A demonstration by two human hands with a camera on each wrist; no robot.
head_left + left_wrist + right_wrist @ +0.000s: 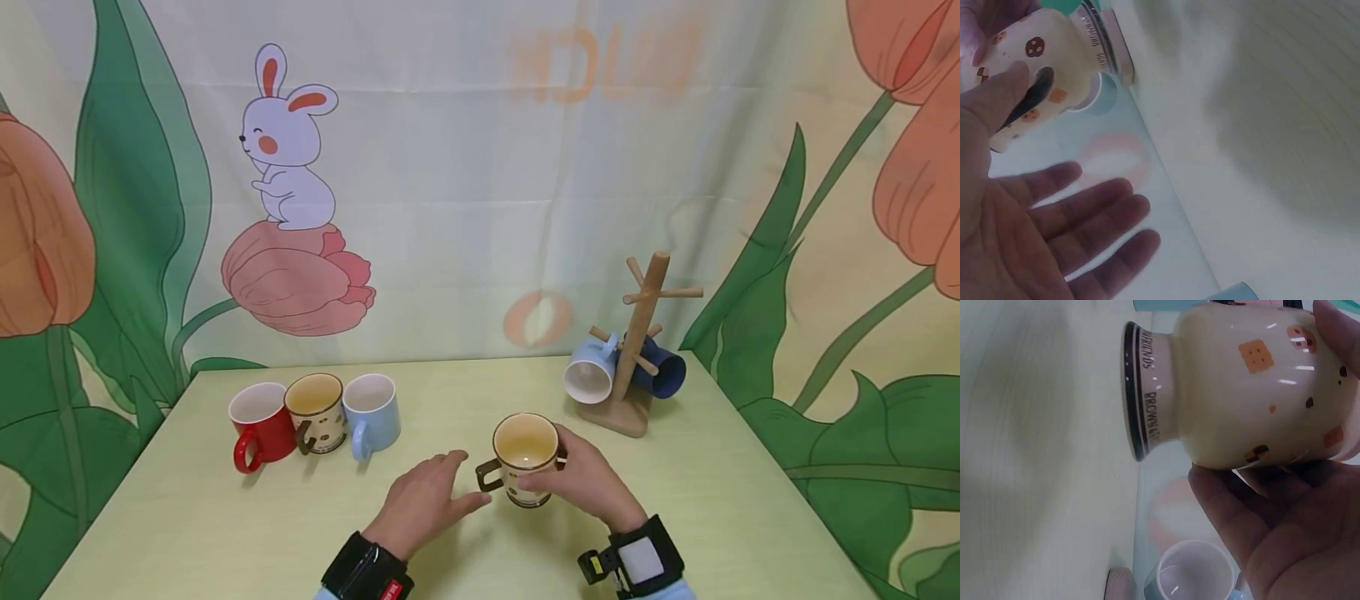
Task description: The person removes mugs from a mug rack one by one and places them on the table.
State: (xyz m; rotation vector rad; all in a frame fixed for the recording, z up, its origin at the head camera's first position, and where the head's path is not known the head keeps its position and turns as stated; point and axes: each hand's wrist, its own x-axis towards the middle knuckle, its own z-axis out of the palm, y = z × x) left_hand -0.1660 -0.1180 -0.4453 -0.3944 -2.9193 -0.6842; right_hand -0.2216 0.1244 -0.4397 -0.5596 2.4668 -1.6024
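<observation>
A cream mug (pixel 527 471) with a cookie pattern, dark rim and dark brown handle stands upright at the front middle of the table. My right hand (pixel 588 479) grips its right side, thumb in front and fingers around the back; the right wrist view shows the patterned mug body (pixel 1260 387) in that grasp. To its left, my left hand (pixel 427 500) has its fingers extended. The left thumb is by the handle (pixel 1035 94); whether it touches is unclear. Whether the mug's base touches the table cannot be told.
At the back right, a wooden mug rack (pixel 640 342) carries a light blue mug (pixel 588 375) and a dark blue mug (pixel 663 372). At the back left stand a red mug (pixel 273 433), another cookie-patterned mug (pixel 327 429) and a light blue mug (pixel 378 421). A printed curtain (pixel 450 167) hangs behind the table.
</observation>
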